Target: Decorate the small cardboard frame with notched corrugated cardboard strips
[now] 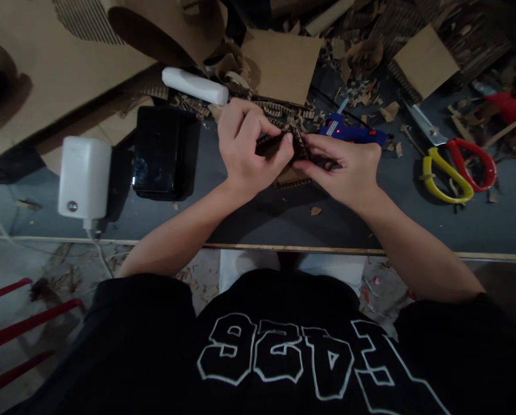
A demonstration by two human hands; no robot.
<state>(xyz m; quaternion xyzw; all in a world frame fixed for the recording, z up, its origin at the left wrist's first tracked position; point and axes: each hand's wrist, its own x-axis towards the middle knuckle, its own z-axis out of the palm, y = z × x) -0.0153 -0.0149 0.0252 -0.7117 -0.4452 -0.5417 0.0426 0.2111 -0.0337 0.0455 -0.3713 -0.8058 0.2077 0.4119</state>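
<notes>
My left hand (244, 147) and my right hand (348, 167) meet over the grey table (283, 222), both closed on a small piece of corrugated cardboard (293, 173). The left fingers curl round its left end and the right fingers pinch its right side. Most of the piece is hidden under my fingers. A blue glue gun (353, 132) lies just behind my right hand.
Scissors with yellow and red handles (450, 164) lie at the right. At the left sit a black box (165, 153) and a white power adapter (83, 176), with a white tube (195, 86) behind. Cardboard sheets (279, 63) and scraps cover the back.
</notes>
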